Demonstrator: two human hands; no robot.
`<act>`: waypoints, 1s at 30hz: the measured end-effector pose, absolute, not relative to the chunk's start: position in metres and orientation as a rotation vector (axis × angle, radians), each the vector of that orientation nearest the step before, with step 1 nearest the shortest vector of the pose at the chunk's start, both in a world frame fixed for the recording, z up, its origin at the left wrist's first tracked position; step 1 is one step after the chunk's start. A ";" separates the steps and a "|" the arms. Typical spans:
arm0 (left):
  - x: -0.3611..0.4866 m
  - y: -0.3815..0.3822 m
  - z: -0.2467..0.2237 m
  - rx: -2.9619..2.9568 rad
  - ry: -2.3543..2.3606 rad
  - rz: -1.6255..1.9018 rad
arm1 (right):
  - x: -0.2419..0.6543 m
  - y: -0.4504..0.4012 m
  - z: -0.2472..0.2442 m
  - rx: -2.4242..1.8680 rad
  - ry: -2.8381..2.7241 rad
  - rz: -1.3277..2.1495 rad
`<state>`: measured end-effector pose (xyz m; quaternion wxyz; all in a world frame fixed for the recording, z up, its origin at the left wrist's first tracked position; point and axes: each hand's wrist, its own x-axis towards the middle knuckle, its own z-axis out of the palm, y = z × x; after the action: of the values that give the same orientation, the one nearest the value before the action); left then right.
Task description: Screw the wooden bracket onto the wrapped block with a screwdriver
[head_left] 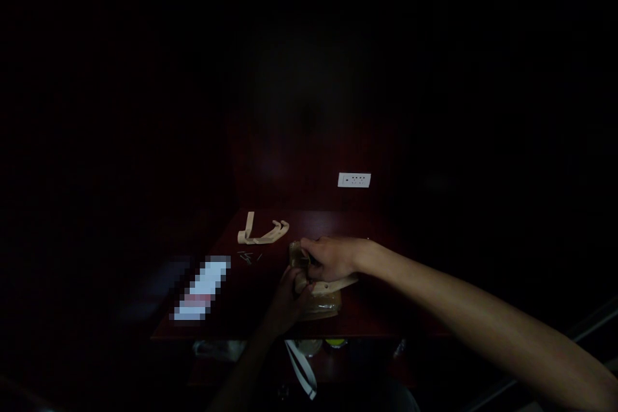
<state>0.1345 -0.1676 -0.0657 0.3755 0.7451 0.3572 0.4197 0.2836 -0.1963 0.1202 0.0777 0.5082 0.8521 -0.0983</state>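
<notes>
We had both hands on a pale wooden assembly (318, 299) that sat near the front edge of the dark red table (367, 318), a little right of its middle. Our right hand (331, 257) lay over the top of it, knuckles up and fingers curled down together around its upper left end, gripping it; the right forearm ran off toward the lower right of the view. Our left hand (284, 306) came up from below and met the same piece on its left side, fingers bent against it, though the dim light kept us from telling whether they pinched a part or only pressed on it. Well apart, toward the back left of the table, lay a second pale curved wooden piece (263, 233), flat, with one short arm standing up. Just in front of that were a few small nails or pins (247, 257), scattered loosely. A blurred white sheet (203, 286) lay farther left. On the wall behind, a white socket plate (354, 179) showed.
</notes>
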 end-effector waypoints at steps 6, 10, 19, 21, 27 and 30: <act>0.135 -0.165 -0.071 1.914 0.928 1.081 | 0.285 -0.196 0.122 1.443 2.605 -0.320; 0.135 -0.164 -0.073 1.921 0.945 1.086 | 0.286 -0.192 0.121 1.365 2.586 -0.255; 0.135 -0.166 -0.071 1.913 0.982 1.112 | 0.284 -0.191 0.123 1.426 2.515 -0.129; 0.135 -0.167 -0.070 1.910 0.968 1.101 | 0.284 -0.191 0.120 1.446 2.528 -0.101; 0.134 -0.168 -0.066 1.896 0.946 1.064 | 0.287 -0.195 0.114 1.513 2.599 -0.212; 0.134 -0.167 -0.066 1.904 0.923 1.062 | 0.289 -0.196 0.114 1.486 2.637 -0.256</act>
<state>0.1338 -0.1673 -0.0660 0.3775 0.7447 0.3611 0.4152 0.2891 -0.1957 0.1136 0.0518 0.4885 0.8669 -0.0842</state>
